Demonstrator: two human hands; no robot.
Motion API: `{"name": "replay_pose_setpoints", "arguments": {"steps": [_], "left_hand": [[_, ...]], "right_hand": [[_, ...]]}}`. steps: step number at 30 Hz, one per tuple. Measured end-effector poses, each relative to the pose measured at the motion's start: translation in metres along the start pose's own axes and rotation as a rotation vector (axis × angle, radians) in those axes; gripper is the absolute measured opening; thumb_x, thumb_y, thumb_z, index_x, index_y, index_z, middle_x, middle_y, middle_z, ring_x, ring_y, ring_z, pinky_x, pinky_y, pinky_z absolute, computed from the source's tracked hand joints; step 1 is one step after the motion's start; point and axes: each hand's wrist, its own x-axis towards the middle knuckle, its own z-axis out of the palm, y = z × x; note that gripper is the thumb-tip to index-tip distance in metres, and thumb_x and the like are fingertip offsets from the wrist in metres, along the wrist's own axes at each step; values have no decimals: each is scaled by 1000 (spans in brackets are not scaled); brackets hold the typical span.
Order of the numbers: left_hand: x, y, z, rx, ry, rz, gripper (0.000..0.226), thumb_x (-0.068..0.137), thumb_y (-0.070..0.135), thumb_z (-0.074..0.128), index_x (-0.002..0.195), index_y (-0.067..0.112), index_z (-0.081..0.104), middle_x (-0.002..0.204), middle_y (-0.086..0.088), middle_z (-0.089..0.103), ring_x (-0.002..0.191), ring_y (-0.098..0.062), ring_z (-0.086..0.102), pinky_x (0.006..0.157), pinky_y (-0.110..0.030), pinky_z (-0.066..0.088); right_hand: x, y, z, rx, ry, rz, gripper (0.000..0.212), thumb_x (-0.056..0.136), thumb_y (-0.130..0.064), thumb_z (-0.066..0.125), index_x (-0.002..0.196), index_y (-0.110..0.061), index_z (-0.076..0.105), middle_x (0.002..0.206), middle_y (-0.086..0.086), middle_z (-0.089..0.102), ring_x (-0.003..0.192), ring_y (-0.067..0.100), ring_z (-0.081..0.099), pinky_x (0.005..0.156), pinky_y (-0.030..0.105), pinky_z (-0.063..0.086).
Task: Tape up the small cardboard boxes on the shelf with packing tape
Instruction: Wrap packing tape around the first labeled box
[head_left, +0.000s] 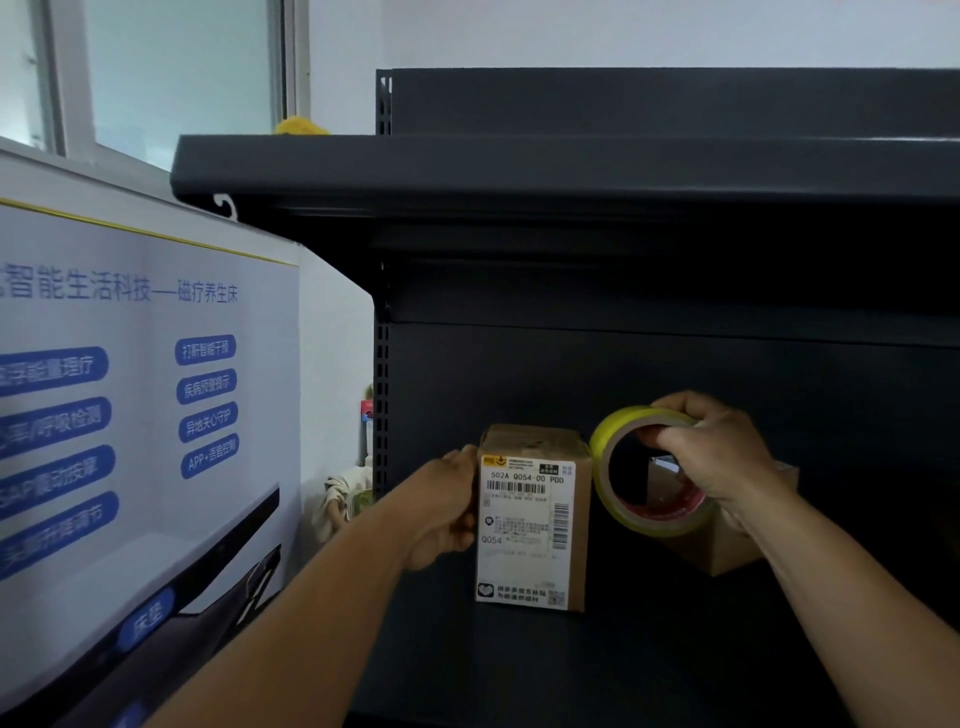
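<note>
Two small boxes stand on the dark shelf (519, 670). At nine o'clock of the labelled box (532, 519), the left hand (447, 512) curls round its left side, steadying it upright. Just at its three o'clock, the right hand (714, 452) grips the single roll of packing tape (652, 470), fingers through the core. Behind the roll sits the second box (727, 545), partly hidden. Taping looks about to start; next, I judge, the tape's free end must be found and pressed to the box top.
</note>
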Motion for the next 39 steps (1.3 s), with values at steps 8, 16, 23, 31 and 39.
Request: {"name": "replay_pose_setpoints", "arguments": {"steps": [8, 16, 23, 31, 39], "left_hand": [[-14, 22, 4, 614, 435, 745, 38, 102, 30, 32, 134, 18, 48, 135, 1, 49, 120, -12, 46, 103, -30, 33], [-24, 27, 20, 1471, 74, 710, 64, 98, 42, 41, 152, 28, 10, 160, 7, 11, 146, -8, 8, 118, -38, -2], [-26, 35, 8, 1544, 238, 504, 56, 89, 54, 47, 133, 19, 41, 129, 5, 56, 120, -16, 51, 112, -41, 23], [-25, 35, 19, 1537, -5, 560, 83, 92, 54, 46, 152, 27, -3, 161, 4, -1, 147, -12, -3, 116, -47, -4], [-20, 55, 17, 1629, 108, 311, 65, 76, 65, 61, 123, 21, 50, 124, 4, 54, 123, -18, 47, 108, -45, 23]], "right_hand": [[-2, -8, 1, -4, -33, -3, 16, 80, -12, 69, 84, -26, 63, 83, -4, 64, 76, 12, 58, 58, 24, 41], [-2, -6, -3, -37, -23, -19, 14, 79, -11, 68, 87, -22, 66, 83, -4, 63, 73, 10, 57, 55, 23, 39], [-1, -6, 1, -67, -38, -18, 12, 79, -11, 67, 85, -22, 65, 83, -2, 64, 72, 12, 58, 54, 25, 41], [0, -8, 8, -97, -66, -52, 13, 79, -11, 66, 84, -22, 65, 84, -2, 64, 75, 13, 57, 56, 25, 42], [-1, -3, 6, -108, -74, -75, 10, 79, -13, 66, 79, -23, 63, 79, -2, 64, 73, 14, 58, 57, 26, 43]]}}
